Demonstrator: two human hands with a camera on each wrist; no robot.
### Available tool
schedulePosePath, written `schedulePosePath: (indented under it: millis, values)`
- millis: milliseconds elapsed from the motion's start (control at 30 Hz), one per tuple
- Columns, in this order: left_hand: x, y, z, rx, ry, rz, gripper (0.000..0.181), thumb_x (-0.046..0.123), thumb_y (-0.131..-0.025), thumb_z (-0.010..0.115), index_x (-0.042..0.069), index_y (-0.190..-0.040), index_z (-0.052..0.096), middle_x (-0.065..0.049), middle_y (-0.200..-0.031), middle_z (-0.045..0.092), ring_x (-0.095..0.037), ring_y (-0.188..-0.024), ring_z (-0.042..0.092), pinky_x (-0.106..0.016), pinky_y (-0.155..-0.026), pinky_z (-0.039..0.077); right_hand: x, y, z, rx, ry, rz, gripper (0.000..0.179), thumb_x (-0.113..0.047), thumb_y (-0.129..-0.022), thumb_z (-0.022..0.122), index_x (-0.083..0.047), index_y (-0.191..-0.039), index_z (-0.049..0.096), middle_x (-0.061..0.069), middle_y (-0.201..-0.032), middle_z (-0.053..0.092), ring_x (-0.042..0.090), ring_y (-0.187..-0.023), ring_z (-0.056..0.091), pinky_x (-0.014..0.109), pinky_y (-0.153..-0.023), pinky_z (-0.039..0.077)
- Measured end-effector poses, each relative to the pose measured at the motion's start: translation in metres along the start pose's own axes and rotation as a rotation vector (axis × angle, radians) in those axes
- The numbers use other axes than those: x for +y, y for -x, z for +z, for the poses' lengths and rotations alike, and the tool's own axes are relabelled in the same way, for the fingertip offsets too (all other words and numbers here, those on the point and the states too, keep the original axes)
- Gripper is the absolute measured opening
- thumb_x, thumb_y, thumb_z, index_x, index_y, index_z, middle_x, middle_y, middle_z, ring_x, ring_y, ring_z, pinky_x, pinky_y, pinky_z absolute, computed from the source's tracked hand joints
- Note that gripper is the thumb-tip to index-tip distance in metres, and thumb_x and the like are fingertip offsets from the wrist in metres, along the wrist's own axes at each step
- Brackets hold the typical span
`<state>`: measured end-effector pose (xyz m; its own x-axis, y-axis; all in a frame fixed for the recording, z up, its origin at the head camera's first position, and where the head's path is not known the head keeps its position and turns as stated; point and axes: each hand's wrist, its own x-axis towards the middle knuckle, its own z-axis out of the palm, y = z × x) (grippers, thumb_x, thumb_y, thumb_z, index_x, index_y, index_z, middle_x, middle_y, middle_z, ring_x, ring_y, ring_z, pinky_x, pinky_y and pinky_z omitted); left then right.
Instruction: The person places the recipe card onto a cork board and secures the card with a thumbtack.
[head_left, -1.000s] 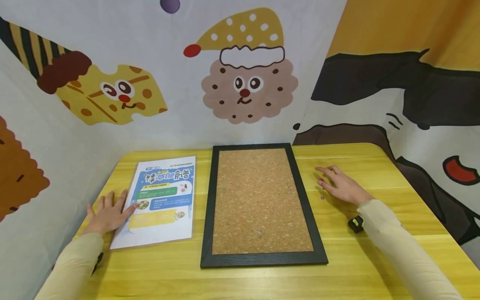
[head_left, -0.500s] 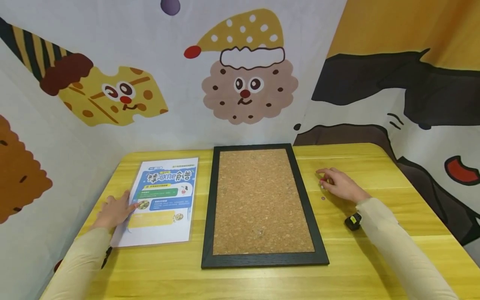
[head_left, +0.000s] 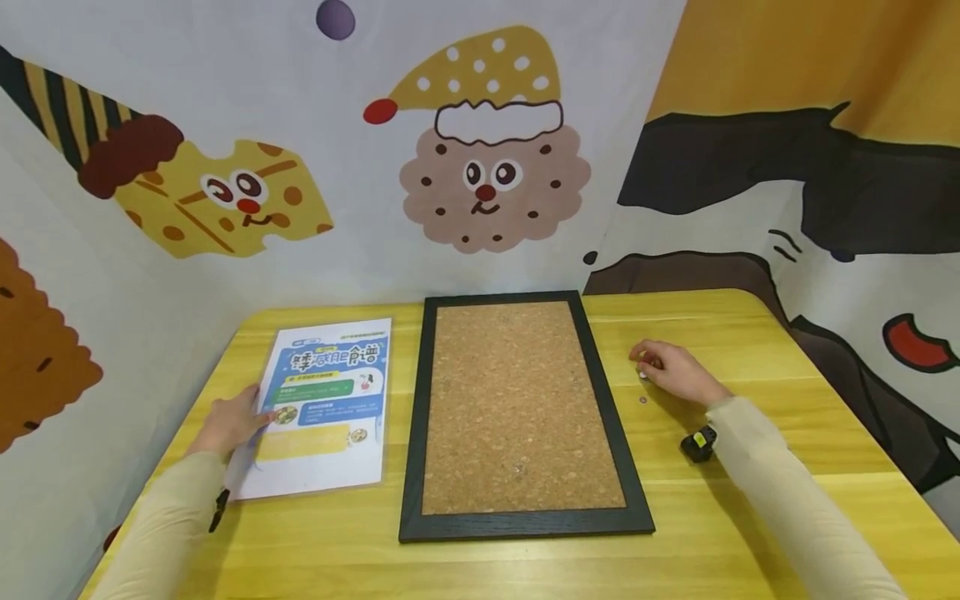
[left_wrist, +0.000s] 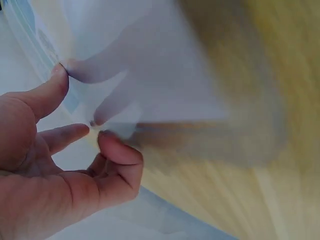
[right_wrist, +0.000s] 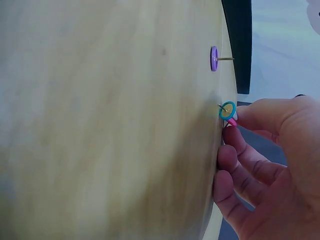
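Note:
On the left of the table lies a laminated sheet point(head_left: 322, 467) printed in blue, green and yellow. My left hand point(head_left: 228, 423) pinches its left edge, thumb on the printed side; the left wrist view shows the thumb point(left_wrist: 52, 90) at the clear plastic border and the other fingers bent near it. To the right of the cork board point(head_left: 517, 400), my right hand point(head_left: 678, 373) is low over the wood. Its thumb and index fingertips pinch a teal-rimmed thumbtack point(right_wrist: 227, 110), a bit of pink beside it. A purple thumbtack point(right_wrist: 214, 58) rests nearby, pin up.
The cork board has a black frame point(head_left: 527, 523) and lies flat in mid-table, between the sheet and my right hand. The wood-grain table point(head_left: 795, 400) meets a cartoon-printed cloth wall point(head_left: 300, 275) at the back and left side.
My left hand has gone from spread fingers at the sheet's left side to pinching its edge. The right hand's fingers have drawn together onto the thumbtack.

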<state>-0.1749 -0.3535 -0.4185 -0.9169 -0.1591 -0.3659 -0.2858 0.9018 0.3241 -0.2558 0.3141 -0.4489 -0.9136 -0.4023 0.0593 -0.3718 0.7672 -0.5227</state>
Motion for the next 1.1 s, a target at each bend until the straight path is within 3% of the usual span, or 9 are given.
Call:
schedulePosePath:
  millis: [233,433,567,700,833,1100]
  values:
    - [-0.014,-0.004,0.006,0.012,0.067,0.075,0.077,0.026,-0.098,0.057,-0.016,-0.144,0.012,-0.043,-0.143,0.015,-0.062,-0.128,0.016,-0.067,-0.103,0.018,0.0,-0.002,0.001,0.016,-0.001,-0.002,0.016,-0.003,-0.096,0.056,-0.002,-0.11,0.064,0.009,-0.096,0.064,0.021,-0.081,0.057,0.042,-0.071,0.047]
    - [-0.021,-0.006,0.008,0.018,0.23,0.039,0.083,0.03,-0.097,0.059,-0.007,-0.15,0.006,-0.043,-0.144,0.012,-0.061,-0.129,0.017,-0.067,-0.102,0.02,-0.001,-0.002,0.0,0.008,-0.021,0.011,0.014,-0.003,-0.096,0.056,-0.002,-0.108,0.063,0.008,-0.095,0.064,0.021,-0.08,0.058,0.041,-0.071,0.047]
    - [-0.019,-0.005,0.009,0.033,0.337,0.014,0.082,0.026,-0.097,0.06,-0.004,-0.151,0.007,-0.043,-0.139,0.024,-0.055,-0.121,0.033,-0.064,-0.1,0.028,-0.004,-0.001,-0.001,0.004,-0.044,0.024,0.012,-0.004,-0.096,0.057,-0.002,-0.106,0.063,0.008,-0.093,0.065,0.02,-0.078,0.058,0.04,-0.07,0.047]
    - [-0.016,-0.004,0.009,0.063,0.442,-0.003,0.075,0.017,-0.097,0.057,-0.002,-0.152,0.011,-0.039,-0.131,0.031,-0.046,-0.109,0.038,-0.058,-0.094,0.033,-0.006,-0.001,0.0,0.006,-0.052,0.02,0.01,-0.005,-0.095,0.06,-0.002,-0.104,0.064,0.008,-0.092,0.065,0.019,-0.077,0.058,0.04,-0.069,0.048]
    - [-0.012,-0.002,0.008,0.091,0.598,-0.019,0.073,0.009,-0.093,0.054,0.002,-0.153,0.013,-0.035,-0.132,0.032,-0.042,-0.109,0.04,-0.05,-0.089,0.035,-0.004,-0.002,0.001,0.01,-0.049,0.015,0.01,-0.005,-0.095,0.06,-0.002,-0.103,0.065,0.007,-0.091,0.065,0.019,-0.078,0.058,0.04,-0.07,0.047]
    - [-0.004,0.008,0.006,0.098,0.794,0.015,0.065,0.005,-0.091,0.048,0.006,-0.149,0.017,-0.029,-0.133,0.034,-0.029,-0.099,0.048,-0.027,-0.073,0.043,0.0,-0.003,-0.002,0.025,-0.088,0.021,0.013,-0.005,-0.096,0.058,-0.001,-0.102,0.069,0.011,-0.097,0.067,0.023,-0.084,0.06,0.038,-0.072,0.047]
